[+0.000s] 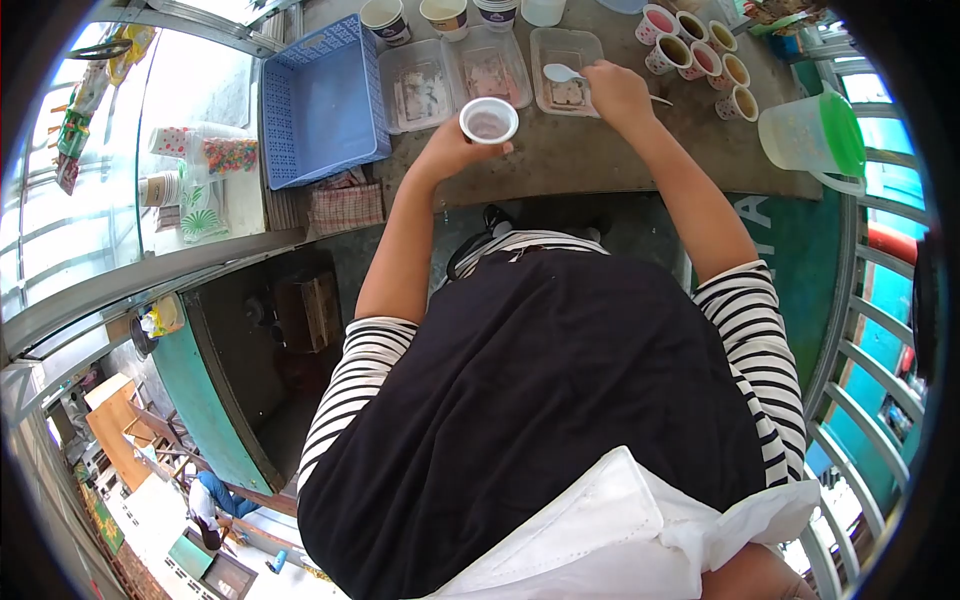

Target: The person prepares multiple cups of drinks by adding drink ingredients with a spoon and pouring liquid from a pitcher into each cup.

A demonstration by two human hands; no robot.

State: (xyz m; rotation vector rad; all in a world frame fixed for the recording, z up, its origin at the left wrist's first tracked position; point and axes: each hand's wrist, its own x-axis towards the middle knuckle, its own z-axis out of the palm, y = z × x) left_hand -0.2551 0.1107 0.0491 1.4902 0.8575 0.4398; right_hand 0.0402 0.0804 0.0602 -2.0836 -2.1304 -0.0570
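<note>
Spoon (562,73), handle partly hidden, is pinched by the right hand (620,95) near one o'clock — bowl and long axis toward nine; the cup (489,121), mouth up, is wrapped by the left hand (447,153) at twelve.

Both arms extended forward, bare below striped sleeves; hands (455,150) (617,92) well apart, left curled in a grip, right closed in a pinch, palm downward.

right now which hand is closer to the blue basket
Left. The left hand holds a white cup just to the right of the blue basket; the right hand is farther right, holding a spoon over a clear container.
</note>
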